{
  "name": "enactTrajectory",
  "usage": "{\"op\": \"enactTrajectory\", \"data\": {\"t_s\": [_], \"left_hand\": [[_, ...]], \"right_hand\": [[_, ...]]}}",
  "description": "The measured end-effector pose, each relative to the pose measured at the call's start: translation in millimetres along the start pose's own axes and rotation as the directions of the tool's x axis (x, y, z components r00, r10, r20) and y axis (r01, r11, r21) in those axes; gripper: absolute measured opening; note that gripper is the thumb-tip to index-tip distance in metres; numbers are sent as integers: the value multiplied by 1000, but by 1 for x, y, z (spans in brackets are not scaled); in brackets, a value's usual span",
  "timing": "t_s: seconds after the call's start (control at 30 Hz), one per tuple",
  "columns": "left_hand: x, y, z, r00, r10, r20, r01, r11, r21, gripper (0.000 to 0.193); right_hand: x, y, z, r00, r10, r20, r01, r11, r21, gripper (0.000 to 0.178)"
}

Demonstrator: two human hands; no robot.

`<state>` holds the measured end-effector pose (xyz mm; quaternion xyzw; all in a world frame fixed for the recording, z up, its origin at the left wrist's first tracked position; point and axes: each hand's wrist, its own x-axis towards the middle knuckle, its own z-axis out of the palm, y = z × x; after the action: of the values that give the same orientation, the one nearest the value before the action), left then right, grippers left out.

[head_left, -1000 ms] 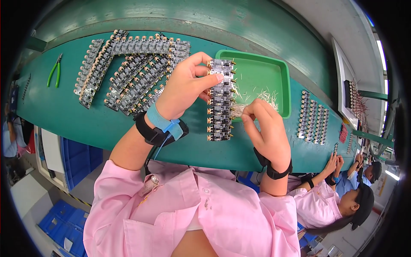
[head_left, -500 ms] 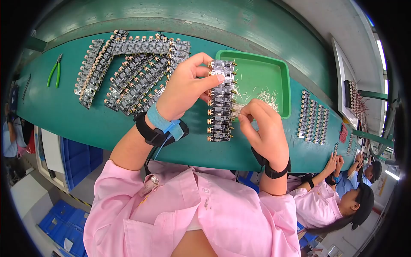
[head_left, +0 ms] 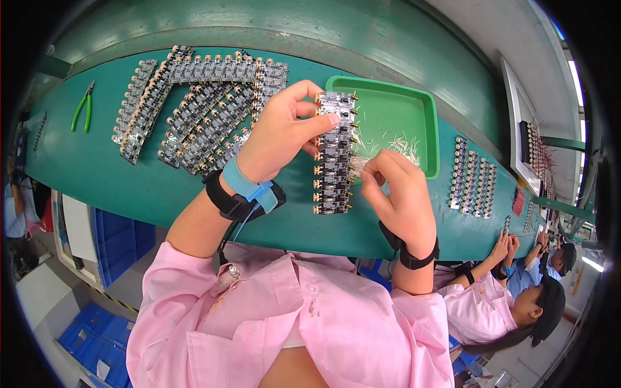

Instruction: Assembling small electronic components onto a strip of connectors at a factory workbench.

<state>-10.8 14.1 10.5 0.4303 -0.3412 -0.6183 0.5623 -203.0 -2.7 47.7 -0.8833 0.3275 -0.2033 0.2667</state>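
From the head camera, the left hand grips the upper end of a long strip of circuit boards, thumb and fingers closed around its top edge, so that the strip hangs lengthwise down over the green bench between the two hands. The right hand is at the strip's right edge near its middle, fingertips pinched together on what seems to be a bundle of thin metal pins; the pins are too fine to tell exactly how they are held. Just behind the strip lies a green tray with more loose pins scattered in it. Piled strips of similar boards lie to the left, with green-handled pliers well beyond them. More board strips lie in rows to the right of the tray. Blue bins stand on the floor at lower left. A co-worker in pink sits at lower right.
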Motion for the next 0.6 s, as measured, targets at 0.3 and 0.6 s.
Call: {"op": "enactTrajectory", "data": {"t_s": [0.3,0.6], "left_hand": [[-1,0,0,1000,-5,3,5,1000,7,18],[-1,1,1,1000,-19,11,19,1000,19,16]], "right_hand": [[1,-2,0,1000,0,12,0,1000,-2,8],[2,-4,1,1000,8,12,-8,1000,-7,9]]}}
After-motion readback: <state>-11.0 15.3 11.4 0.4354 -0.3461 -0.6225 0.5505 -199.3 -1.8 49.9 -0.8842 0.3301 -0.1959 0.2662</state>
